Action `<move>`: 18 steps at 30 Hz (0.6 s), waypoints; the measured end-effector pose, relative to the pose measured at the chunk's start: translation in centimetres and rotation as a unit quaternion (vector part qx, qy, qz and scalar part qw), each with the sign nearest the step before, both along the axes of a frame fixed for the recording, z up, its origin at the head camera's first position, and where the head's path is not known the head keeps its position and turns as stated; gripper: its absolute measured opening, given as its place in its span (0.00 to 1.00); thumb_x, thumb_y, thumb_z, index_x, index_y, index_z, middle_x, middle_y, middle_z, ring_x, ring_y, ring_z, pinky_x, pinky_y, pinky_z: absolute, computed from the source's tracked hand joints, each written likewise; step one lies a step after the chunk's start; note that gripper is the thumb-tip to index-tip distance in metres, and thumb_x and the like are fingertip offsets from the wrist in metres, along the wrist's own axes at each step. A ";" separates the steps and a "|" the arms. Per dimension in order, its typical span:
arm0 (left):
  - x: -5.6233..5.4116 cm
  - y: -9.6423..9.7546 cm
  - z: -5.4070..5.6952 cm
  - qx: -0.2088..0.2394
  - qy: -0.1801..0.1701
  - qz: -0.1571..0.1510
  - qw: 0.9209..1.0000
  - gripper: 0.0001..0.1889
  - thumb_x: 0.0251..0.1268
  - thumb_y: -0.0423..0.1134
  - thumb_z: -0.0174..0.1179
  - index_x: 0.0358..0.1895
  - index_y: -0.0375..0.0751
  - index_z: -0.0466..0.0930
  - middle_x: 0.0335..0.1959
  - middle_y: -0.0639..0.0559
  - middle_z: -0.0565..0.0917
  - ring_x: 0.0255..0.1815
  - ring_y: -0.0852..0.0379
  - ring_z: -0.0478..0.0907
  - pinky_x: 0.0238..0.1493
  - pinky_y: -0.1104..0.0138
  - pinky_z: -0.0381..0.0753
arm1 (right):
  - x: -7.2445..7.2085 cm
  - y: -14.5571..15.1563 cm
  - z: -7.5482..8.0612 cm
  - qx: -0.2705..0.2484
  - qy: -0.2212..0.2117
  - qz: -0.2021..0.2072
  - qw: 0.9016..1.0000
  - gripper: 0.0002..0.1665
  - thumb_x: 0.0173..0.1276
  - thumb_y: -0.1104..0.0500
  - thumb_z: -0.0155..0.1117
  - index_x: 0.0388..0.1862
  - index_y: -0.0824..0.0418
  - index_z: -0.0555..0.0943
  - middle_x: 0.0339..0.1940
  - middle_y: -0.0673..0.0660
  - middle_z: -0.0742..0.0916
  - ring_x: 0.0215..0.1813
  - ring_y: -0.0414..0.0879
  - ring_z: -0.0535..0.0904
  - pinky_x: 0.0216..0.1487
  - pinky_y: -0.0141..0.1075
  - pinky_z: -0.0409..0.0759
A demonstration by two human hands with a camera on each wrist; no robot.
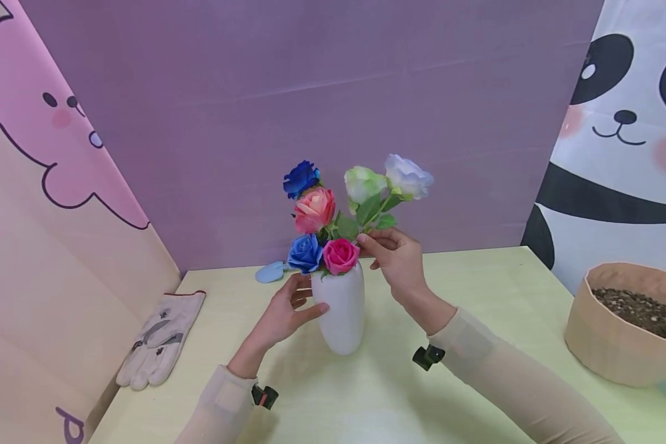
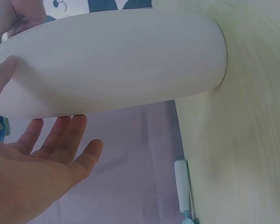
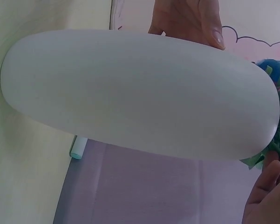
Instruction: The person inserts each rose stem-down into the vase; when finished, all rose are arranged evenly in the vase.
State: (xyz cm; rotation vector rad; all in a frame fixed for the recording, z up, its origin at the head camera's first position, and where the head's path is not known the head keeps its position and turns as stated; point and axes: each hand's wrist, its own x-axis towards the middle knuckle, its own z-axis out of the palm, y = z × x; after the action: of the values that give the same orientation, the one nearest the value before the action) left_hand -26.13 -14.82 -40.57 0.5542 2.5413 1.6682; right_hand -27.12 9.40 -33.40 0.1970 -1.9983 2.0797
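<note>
A white vase (image 1: 340,311) stands upright on the table, holding several artificial roses. Thumb and fingers of my left hand (image 1: 288,311) hold the vase by its left side; in the left wrist view the thumb (image 2: 4,74) and fingertips touch opposite sides of it. Just above the rim on the right, my right hand (image 1: 396,262) pinches the leafy stem of a white rose (image 1: 407,177). Beside that bloom is a pale green rose (image 1: 363,184). Two blue roses (image 1: 305,253), a coral rose (image 1: 314,210) and a deep pink rose (image 1: 341,256) cluster at the left and front. The stem ends are hidden.
Behind the vase lies a light-blue tool (image 1: 270,272), partly hidden, its blade like a small shovel's. A pair of work gloves (image 1: 161,339) rests at the table's left edge. On the right stands a tan fabric pot (image 1: 616,336) with dark soil.
</note>
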 end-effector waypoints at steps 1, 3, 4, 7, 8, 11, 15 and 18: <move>0.0 0.0 0.0 0.000 0.000 0.000 1.000 0.37 0.59 0.51 0.72 0.69 0.47 0.65 0.66 0.47 0.75 0.67 0.44 0.75 0.73 0.45 0.69 | 0.0 0.0 0.0 0.004 -0.001 -0.001 1.000 0.23 0.65 0.50 0.73 0.49 0.66 0.80 0.31 0.40 0.89 0.33 0.36 0.88 0.28 0.29 0.82; 0.0 0.0 0.1 0.000 0.001 0.001 1.000 0.37 0.59 0.50 0.72 0.69 0.47 0.65 0.66 0.47 0.75 0.67 0.44 0.75 0.73 0.45 0.69 | 0.0 0.0 0.0 0.011 -0.004 -0.002 1.000 0.23 0.65 0.50 0.73 0.49 0.66 0.81 0.29 0.40 0.88 0.32 0.36 0.87 0.26 0.29 0.79; 0.0 0.0 0.1 0.000 0.001 0.000 1.000 0.37 0.59 0.51 0.72 0.69 0.47 0.65 0.66 0.47 0.75 0.67 0.44 0.75 0.73 0.45 0.69 | 0.0 -0.1 0.0 0.014 -0.006 -0.001 1.000 0.23 0.65 0.50 0.73 0.49 0.67 0.82 0.28 0.41 0.88 0.31 0.36 0.87 0.25 0.29 0.78; 0.0 0.0 0.1 0.002 0.000 -0.001 1.000 0.38 0.59 0.51 0.72 0.69 0.47 0.65 0.66 0.47 0.75 0.67 0.44 0.75 0.73 0.45 0.69 | -0.1 -0.1 -0.2 0.021 -0.018 0.002 1.000 0.21 0.66 0.52 0.72 0.48 0.67 0.83 0.26 0.42 0.88 0.27 0.37 0.84 0.23 0.28 0.72; 0.0 0.0 0.1 0.003 0.000 -0.001 1.000 0.38 0.59 0.51 0.72 0.69 0.46 0.65 0.66 0.47 0.75 0.67 0.44 0.75 0.73 0.45 0.69 | -0.1 -0.1 -0.2 0.022 -0.023 0.004 0.999 0.21 0.66 0.53 0.72 0.48 0.68 0.83 0.25 0.42 0.87 0.25 0.37 0.82 0.23 0.27 0.71; -0.1 0.0 0.1 0.005 -0.001 -0.001 1.000 0.38 0.58 0.51 0.72 0.69 0.46 0.65 0.66 0.47 0.75 0.67 0.44 0.75 0.73 0.44 0.69 | -0.3 -0.2 -0.5 0.025 -0.038 0.010 0.999 0.20 0.67 0.55 0.70 0.50 0.69 0.83 0.25 0.43 0.87 0.23 0.38 0.80 0.23 0.27 0.70; 0.0 0.0 0.1 0.003 0.001 0.001 1.000 0.37 0.59 0.51 0.72 0.69 0.46 0.65 0.66 0.47 0.75 0.67 0.44 0.75 0.73 0.44 0.69 | -0.2 -0.2 -0.7 0.022 -0.048 0.018 0.998 0.21 0.67 0.55 0.70 0.51 0.69 0.82 0.27 0.46 0.88 0.23 0.39 0.80 0.24 0.27 0.70; 0.1 0.1 0.1 0.002 0.000 0.004 1.000 0.36 0.59 0.50 0.71 0.69 0.46 0.65 0.66 0.47 0.76 0.67 0.44 0.75 0.73 0.45 0.69 | -0.2 -0.1 -0.7 0.032 -0.053 0.023 0.998 0.21 0.68 0.53 0.70 0.52 0.68 0.82 0.29 0.47 0.88 0.25 0.41 0.82 0.24 0.27 0.71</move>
State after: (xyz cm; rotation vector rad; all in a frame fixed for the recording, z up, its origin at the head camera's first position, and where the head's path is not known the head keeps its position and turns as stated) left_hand -26.03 -14.76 -40.45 0.5454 2.5430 1.6757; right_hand -27.28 9.30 -34.13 0.1492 -2.1439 2.0953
